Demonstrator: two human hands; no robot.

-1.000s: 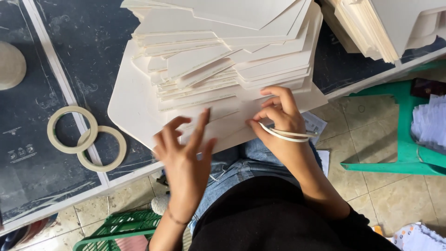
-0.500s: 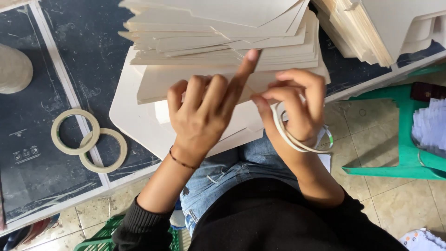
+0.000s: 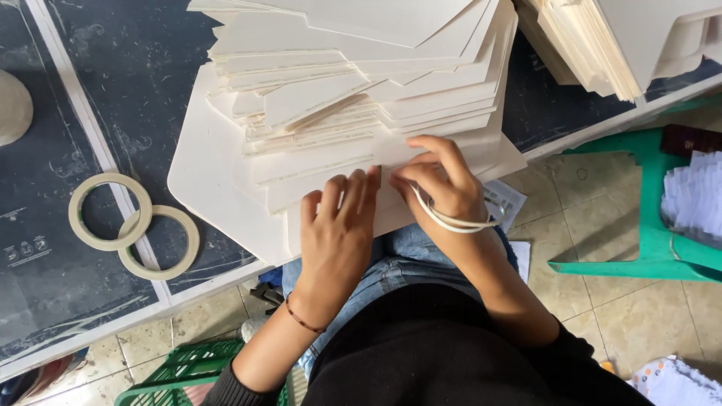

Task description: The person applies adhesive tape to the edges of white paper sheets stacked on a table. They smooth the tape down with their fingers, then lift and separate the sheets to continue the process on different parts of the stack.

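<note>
Hands meet at the near edge of a tall pile of cream card sheets [image 3: 361, 98] that fills the upper middle of the frame. The left hand [image 3: 338, 225] lies palm down, fingers straight and close together, its fingertips resting on the lowest sheets at the pile's front edge. The right hand [image 3: 440, 184] sits just beside it to the right, fingers curled, thumb and forefinger pinching the edge of a sheet where the two hands nearly touch. A white band [image 3: 455, 220] loops around the right hand near the wrist. A thin dark bracelet [image 3: 303, 321] circles the left wrist.

The pile rests on a dark surface [image 3: 113, 90] with pale strips running across it, and the lowest sheets jut out over the surface's front edge above the person's lap. The sheets are stacked unevenly, with corners fanning out to the left.

Two rolls of pale tape [image 3: 131, 222] lie flat on the surface at the left of the frame, overlapping each other. A second pile of cream sheets [image 3: 609, 37] sits at the upper right. A green plastic stool [image 3: 639, 240] stands on the tiled floor at the right, and a green crate [image 3: 188, 372] shows at the bottom left.
</note>
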